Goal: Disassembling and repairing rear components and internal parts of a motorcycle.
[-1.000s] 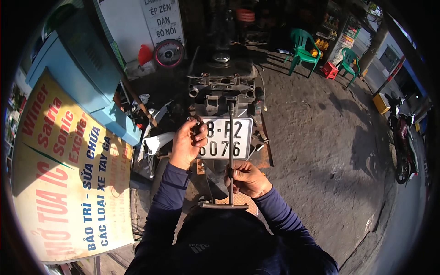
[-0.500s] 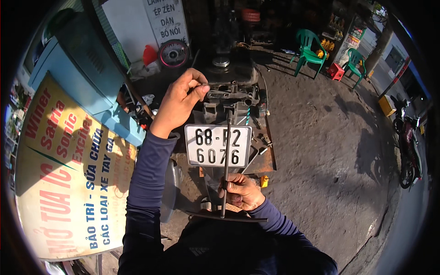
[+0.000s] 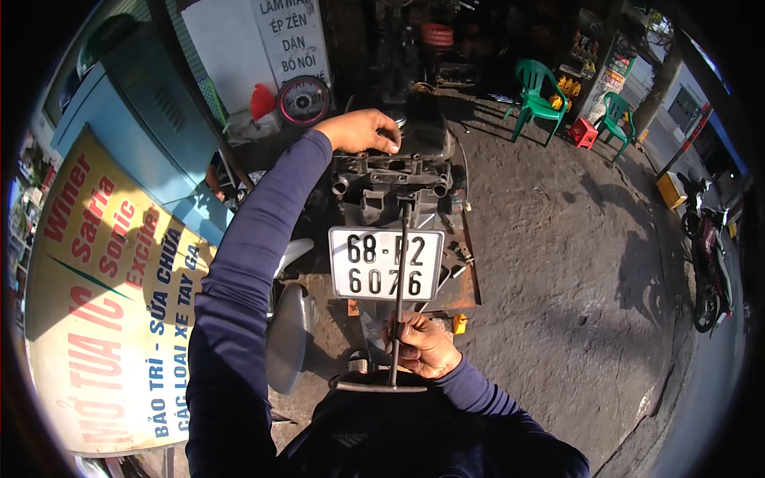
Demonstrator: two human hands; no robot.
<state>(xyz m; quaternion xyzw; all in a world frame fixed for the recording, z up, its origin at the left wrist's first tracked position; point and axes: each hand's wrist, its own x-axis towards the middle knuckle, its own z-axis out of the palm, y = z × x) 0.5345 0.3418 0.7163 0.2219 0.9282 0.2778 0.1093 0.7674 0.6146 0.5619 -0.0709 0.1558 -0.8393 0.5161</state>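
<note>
Right hand (image 3: pixel 422 345) gripping shaft of T-handle wrench (image 3: pixel 402 279), centre of frame, in front of number plate (image 3: pixel 372 264). Left hand (image 3: pixel 360 131), upper centre, fingers curled over motorcycle (image 3: pixel 390 171); cannot tell if holding anything. Judgement: align shaft before turning (tip seating unclear).

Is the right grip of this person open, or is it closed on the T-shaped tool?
Closed: the right grip is curled around the shaft of the T-shaped tool, near its crossbar.
</note>
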